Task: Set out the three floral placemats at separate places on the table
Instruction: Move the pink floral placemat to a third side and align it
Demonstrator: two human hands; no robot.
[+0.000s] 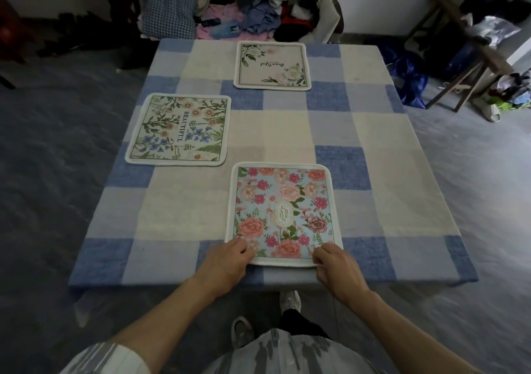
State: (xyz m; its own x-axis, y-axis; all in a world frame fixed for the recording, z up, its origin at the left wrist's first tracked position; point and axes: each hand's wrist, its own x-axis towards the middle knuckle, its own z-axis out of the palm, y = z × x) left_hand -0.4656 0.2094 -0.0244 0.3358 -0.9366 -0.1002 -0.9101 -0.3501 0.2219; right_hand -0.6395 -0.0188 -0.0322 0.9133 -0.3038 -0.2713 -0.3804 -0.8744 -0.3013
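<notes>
"BEAUTIFUL" printed down middle of left placemat [178, 130]. "GARDEN" in oval label on near pink-flowered placemat [283, 212]. Script on far placemat [272, 65] upside down, unreadable.

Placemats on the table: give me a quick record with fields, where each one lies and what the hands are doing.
surface: table with blue and cream checked cloth
pink rose mat: near edge, flat, in front of the person
daisy mat: left side, flat, apart from the others
pale mat: far edge, flat, apart from the others
left hand: on the pink rose mat's near left corner
right hand: on its near right corner
mats overlapping: none
places filled: three
</notes>
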